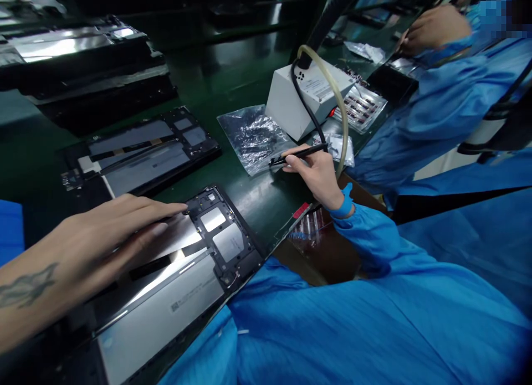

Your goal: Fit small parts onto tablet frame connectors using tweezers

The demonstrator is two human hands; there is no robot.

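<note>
pressing flat, open left hand (112,230) on glossy opened tablet (174,274) | right hand (316,172) pinching slim black pen tool (297,154)

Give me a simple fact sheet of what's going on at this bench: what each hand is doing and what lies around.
left hand: flat on the opened tablet, fingers spread over its silver panels
right hand: grips a black pen-like tool, tip over a clear plastic bag
second tablet: opened, farther back on the green bench
white box: behind the right hand, with a black cable and a pale hose
co-worker's hand: top right, blue sleeve
</note>
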